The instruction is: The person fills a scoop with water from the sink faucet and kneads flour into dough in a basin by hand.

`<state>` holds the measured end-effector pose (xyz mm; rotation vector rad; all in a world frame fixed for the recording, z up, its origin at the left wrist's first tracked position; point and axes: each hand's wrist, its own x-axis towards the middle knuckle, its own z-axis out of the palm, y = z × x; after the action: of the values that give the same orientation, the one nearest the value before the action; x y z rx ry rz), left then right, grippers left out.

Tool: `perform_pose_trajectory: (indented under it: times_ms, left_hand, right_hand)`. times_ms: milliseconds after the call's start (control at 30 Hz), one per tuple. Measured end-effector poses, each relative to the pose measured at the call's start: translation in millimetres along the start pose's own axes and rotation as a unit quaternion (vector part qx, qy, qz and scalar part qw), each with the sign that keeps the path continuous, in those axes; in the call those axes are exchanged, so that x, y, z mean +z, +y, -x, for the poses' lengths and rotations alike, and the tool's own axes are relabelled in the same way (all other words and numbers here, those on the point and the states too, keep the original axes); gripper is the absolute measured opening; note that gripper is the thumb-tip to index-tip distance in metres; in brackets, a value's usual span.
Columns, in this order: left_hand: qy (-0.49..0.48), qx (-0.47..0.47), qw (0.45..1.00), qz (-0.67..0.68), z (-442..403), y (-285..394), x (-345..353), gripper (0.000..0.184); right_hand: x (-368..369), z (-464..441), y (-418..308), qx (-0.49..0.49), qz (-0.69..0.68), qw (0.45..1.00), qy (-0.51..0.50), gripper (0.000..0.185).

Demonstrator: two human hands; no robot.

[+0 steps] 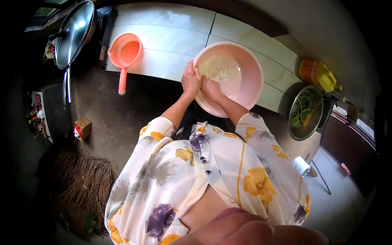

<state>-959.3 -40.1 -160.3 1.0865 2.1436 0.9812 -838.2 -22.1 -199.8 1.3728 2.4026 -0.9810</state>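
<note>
A pink basin sits at the front edge of the tiled counter, with pale flour or dough spread across its bottom. My left hand is closed over the basin's left rim, fingers on the rim and wall. Inside, my right hand reaches down beside it, its fingers curled in against the left side near the flour. What those fingertips hold, if anything, is hidden by the hand. To the left stands an orange dipper, its handle pointing over the counter edge.
A wok lid leans at far left. On the right are a metal bowl of green beans and a yellow jug. A small box and dry brushwood lie on the floor at left.
</note>
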Motion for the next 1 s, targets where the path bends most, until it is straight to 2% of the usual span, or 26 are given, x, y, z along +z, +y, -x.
perform_pose_trajectory:
  times_ms: [133,167,233,267,300,333,367,400,433,467,500,567,600,633,700,733,767,833,867,900,967,1000]
  left_hand:
    - [0.002,0.002,1.000,0.000,0.3,0.0,-1.1,0.035]
    - [-0.003,0.005,1.000,0.013,0.1,-0.4,-2.3,0.035]
    - [-0.003,0.014,1.000,0.027,-9.9,-6.1,-6.0,0.036]
    - [-0.044,0.041,0.998,0.026,-17.1,-15.0,-8.6,0.042]
    - [-0.088,0.064,0.994,0.024,-18.3,-24.8,-14.7,0.048]
    - [-0.159,-0.010,0.987,0.026,-23.7,-13.8,-39.6,0.054]
    - [-0.133,-0.009,0.991,0.020,-27.4,-15.5,-57.3,0.055]
    - [-0.068,0.034,0.997,-0.005,-33.3,-25.2,-76.2,0.051]
    - [-0.068,0.035,0.997,-0.007,-42.0,-35.3,-101.6,0.051]
    - [0.032,0.110,0.987,-0.110,-51.8,-46.3,-131.3,0.043]
    - [0.131,0.183,0.952,-0.210,-60.4,-62.1,-160.1,0.036]
    - [0.187,0.018,0.951,-0.244,-68.7,-101.3,-199.7,0.049]
    - [0.194,0.003,0.940,-0.280,-74.8,-137.7,-214.5,0.060]
    - [0.193,-0.030,0.924,-0.328,-76.9,-162.7,-225.5,0.070]
    - [0.074,-0.185,0.935,-0.292,-76.9,-160.8,-247.6,0.080]
    - [0.052,-0.182,0.951,-0.244,-88.6,-213.0,-250.5,0.082]
    - [0.049,-0.181,0.951,-0.246,-89.6,-226.6,-253.0,0.082]
    - [-0.078,-0.192,0.978,-0.009,-96.3,-224.9,-253.3,0.066]
    - [-0.073,-0.223,0.965,0.120,-92.2,-217.1,-246.2,0.046]
    - [-0.075,-0.224,0.964,0.121,-89.8,-210.8,-247.1,0.046]
    - [-0.080,-0.211,0.970,0.085,-88.1,-199.0,-248.2,0.037]
    - [-0.081,-0.209,0.971,0.084,-85.7,-190.1,-249.1,0.037]
  right_hand:
    - [5.6,-26.0,2.2,0.082,-0.053,0.995,0.019,0.025]
    - [11.7,-30.5,9.9,0.081,-0.050,0.995,0.022,0.025]
    - [25.6,-44.1,42.3,0.051,-0.149,0.987,0.012,0.038]
    - [10.8,-37.7,49.7,0.045,-0.147,0.988,0.013,0.038]
    - [-9.8,-19.7,55.6,0.027,-0.174,0.984,-0.015,0.048]
    - [-29.4,-3.3,55.5,0.010,-0.202,0.978,-0.044,0.058]
    - [-46.4,5.6,51.4,0.009,-0.202,0.978,-0.046,0.058]
    - [-63.3,11.6,46.4,0.047,-0.107,0.992,-0.049,0.066]
    - [-73.4,14.6,42.0,0.085,-0.011,0.995,-0.052,0.074]
    - [-75.3,14.5,36.4,0.089,-0.034,0.995,-0.024,0.078]
    - [-70.4,11.5,28.7,0.089,-0.036,0.995,-0.024,0.078]
    - [-55.5,-0.7,3.2,0.043,0.016,0.995,0.092,0.074]
    - [-52.6,-9.2,-14.5,0.079,0.054,0.993,0.074,0.060]
    - [-43.6,-17.8,-8.4,0.079,0.051,0.993,0.073,0.060]
    - [-16.0,-41.1,12.2,0.082,0.021,0.985,0.151,0.044]
    - [-21.3,-42.3,18.2,0.069,-0.003,0.984,0.165,0.032]
    - [-22.5,-44.6,32.5,0.071,-0.006,0.984,0.164,0.032]
    - [-35.3,-48.3,58.6,0.026,-0.208,0.968,0.135,0.030]
    - [-41.1,-30.4,68.2,0.054,-0.172,0.979,0.097,0.036]
    - [-42.4,-13.8,59.5,0.056,-0.171,0.979,0.097,0.036]
    - [-38.0,11.9,30.6,0.033,-0.029,0.996,0.076,0.040]
    - [-33.5,17.6,20.5,0.035,-0.030,0.996,0.079,0.040]
